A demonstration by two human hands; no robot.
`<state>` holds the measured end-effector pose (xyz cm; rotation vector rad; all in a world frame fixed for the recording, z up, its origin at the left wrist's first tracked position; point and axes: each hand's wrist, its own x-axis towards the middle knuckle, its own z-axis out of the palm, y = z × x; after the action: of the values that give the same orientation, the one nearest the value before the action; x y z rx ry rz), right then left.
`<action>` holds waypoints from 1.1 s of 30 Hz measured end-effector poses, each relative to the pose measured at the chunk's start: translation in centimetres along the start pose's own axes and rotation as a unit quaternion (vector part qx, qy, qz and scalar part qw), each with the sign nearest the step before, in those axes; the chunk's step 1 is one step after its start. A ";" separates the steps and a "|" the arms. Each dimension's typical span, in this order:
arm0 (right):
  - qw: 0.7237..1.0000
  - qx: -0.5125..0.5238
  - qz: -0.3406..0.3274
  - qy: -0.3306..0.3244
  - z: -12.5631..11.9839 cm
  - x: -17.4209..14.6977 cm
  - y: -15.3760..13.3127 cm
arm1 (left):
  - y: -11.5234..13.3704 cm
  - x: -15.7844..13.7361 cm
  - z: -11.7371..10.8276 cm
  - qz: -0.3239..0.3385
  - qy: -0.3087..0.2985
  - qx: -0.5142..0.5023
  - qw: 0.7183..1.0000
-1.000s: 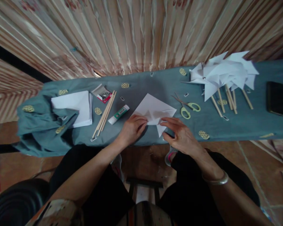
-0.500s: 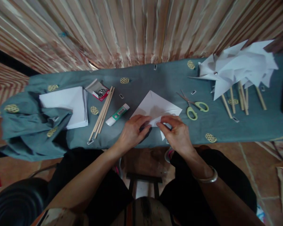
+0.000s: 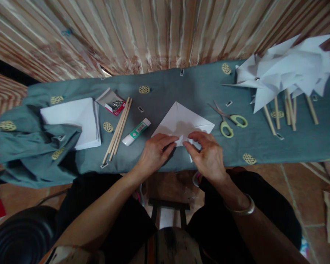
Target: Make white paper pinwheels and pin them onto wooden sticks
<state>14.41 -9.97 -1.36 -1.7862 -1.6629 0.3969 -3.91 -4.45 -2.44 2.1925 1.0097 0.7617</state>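
A white sheet of paper [image 3: 178, 119] lies turned like a diamond at the table's front edge, with cut or creased lines running in from its corners. My left hand [image 3: 158, 150] pinches a small flap of its near edge between thumb and forefinger. Close beside it, my right hand [image 3: 207, 154] has thumb and fingers closed on another part of the same edge, where a narrow paper point hangs below. The fingers partly hide the near corner. Right of the sheet rest scissors [image 3: 227, 118] with light green handles; to its left lies a glue stick [image 3: 136, 132].
Several wooden sticks [image 3: 118, 130] lie left of the glue stick, by an open box of small metal pins [image 3: 116, 105]. A stack of white paper [image 3: 71, 117] sits farther left, partly under bunched tablecloth [image 3: 38, 154]. Finished paper pinwheels [image 3: 286, 73] on sticks are piled at the right.
Both hands stay at the near edge of the paper. The left fingertips have shifted slightly right, closer to the right hand, with the small flap. The whole view has shifted a little.
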 end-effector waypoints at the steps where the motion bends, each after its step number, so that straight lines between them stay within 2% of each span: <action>1: 1.000 0.000 -0.004 0.001 0.0 0.0 0.0 | 0.0 0.0 0.0 0.000 0.001 0.004 1.000; 7: 0.999 0.001 -0.029 0.026 0.0 -0.3 0.1 | -0.2 0.2 0.3 -0.015 0.015 0.001 1.000; 12: 0.997 -0.024 -0.067 0.007 -0.1 -0.5 0.0 | -0.1 0.3 0.2 -0.013 0.015 -0.010 1.000; 17: 0.998 -0.013 -0.062 -0.020 0.1 -0.7 0.0 | -0.1 0.3 0.0 0.019 -0.001 0.004 1.000; 22: 0.998 -0.012 -0.056 -0.028 0.2 -0.7 0.0 | -0.2 0.3 0.1 0.042 0.011 0.013 0.999; 33: 0.994 -0.051 -0.099 -0.018 0.6 -0.7 0.3 | -0.1 0.1 0.3 0.033 0.013 0.021 0.999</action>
<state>14.15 -10.47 -2.18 -1.6747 -1.8952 0.2612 -3.73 -4.39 -2.68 2.2679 0.9776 0.8072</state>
